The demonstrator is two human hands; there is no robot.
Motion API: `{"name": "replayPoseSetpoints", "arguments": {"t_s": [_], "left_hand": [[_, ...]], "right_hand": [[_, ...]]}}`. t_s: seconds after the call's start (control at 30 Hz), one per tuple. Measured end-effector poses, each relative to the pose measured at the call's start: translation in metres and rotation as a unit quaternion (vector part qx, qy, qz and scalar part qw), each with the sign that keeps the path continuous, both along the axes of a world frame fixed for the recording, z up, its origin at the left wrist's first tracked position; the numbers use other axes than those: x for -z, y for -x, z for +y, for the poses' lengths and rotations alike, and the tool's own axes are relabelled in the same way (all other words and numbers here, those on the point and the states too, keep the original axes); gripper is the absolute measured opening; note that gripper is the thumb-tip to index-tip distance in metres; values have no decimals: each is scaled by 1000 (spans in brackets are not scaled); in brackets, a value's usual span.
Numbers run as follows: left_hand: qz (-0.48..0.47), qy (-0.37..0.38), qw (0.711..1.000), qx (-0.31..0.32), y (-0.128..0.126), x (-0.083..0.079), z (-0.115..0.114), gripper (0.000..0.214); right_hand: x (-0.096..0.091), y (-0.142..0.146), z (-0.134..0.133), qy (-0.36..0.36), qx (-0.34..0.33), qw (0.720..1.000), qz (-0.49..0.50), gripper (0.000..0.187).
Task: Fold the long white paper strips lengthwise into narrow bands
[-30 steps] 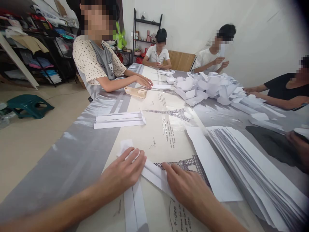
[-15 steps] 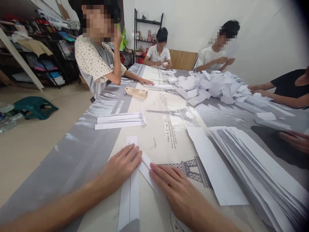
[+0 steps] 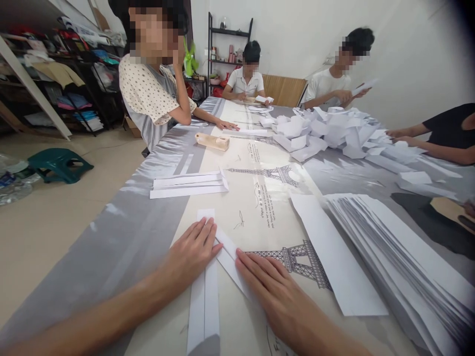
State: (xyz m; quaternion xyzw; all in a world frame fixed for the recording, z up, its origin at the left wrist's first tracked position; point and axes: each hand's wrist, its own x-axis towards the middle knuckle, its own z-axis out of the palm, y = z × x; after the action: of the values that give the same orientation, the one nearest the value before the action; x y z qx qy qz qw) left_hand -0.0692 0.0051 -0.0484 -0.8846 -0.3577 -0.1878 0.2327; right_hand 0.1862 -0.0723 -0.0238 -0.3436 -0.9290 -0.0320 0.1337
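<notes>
Two folded white paper strips lie in front of me on the printed table cover, meeting at an angle near their far ends. My left hand [image 3: 196,244] rests flat, fingers stretched out, across the upright folded paper strip [image 3: 211,301], whose far tip shows beyond the fingertips. On the slanting folded paper strip [image 3: 230,254] lies my right hand [image 3: 269,284], its fingers stretched out and side by side along the strip. The palm hides the strip's near part. Just beyond my left hand sits a group of folded strips [image 3: 189,185].
To the right stands a thick stack of white paper [image 3: 393,257], with a loose sheet [image 3: 336,262] beside it. Farther off are a pale wooden block [image 3: 212,142] and a heap of folded papers [image 3: 326,131]. Several people sit or stand round the table. A green stool [image 3: 59,164] is at left.
My hands stay on the two strips, the left one shifting only slightly. The view moves a little. At far right, a person's hand shifts and a tan piece shows on the dark mat.
</notes>
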Motion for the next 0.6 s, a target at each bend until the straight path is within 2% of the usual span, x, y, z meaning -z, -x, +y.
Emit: {"name": "replayPoseSetpoints", "arguments": {"t_s": [0.13,0.27,0.47,0.6], "left_hand": [[-6,27,1000,-7,1,-4,-1,51],[-37,92,995,-12,2,-8,4,60],[-76,205,975,-45,1,-11,23,76],[-76,235,968,-52,0,-10,26,81]], "right_hand": [[3,-3,0,19,2,1000,0,77],[4,1,2,56,28,998,24,78],[-3,24,16,137,67,982,111,61],[-7,14,23,165,36,969,177,39]]}}
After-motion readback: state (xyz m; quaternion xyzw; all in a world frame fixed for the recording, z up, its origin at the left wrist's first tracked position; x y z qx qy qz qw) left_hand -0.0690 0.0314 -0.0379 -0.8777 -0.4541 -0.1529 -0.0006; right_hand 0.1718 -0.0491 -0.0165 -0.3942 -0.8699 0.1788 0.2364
